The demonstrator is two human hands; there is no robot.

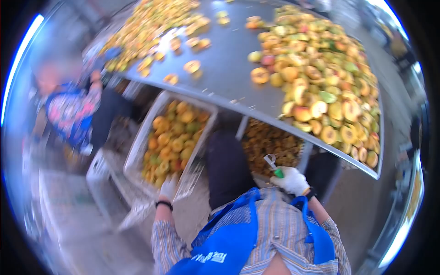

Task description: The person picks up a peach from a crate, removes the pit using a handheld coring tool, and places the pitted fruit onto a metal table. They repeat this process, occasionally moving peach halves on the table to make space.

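Note:
My left hand (168, 188), in a white glove, is at the near end of a white plastic crate (133, 153) full of whole yellow-orange peaches (172, 137). Its fingers look stretched out against the nearest fruit, though blur softens them. In my gloved right hand (293, 182) is a green-handled tool with a narrow metal loop blade (270, 160), pointing up and left. That hand is above my lap, beside a container of brown peach pits (270, 144) under the table edge.
A metal table (220, 68) spans ahead, its raised rim above my knees. Halved peaches (330, 82) heap on its right, and more halves (160, 23) lie far left. Another person (73, 110) sits at the left. White crates (103, 176) stand to my left.

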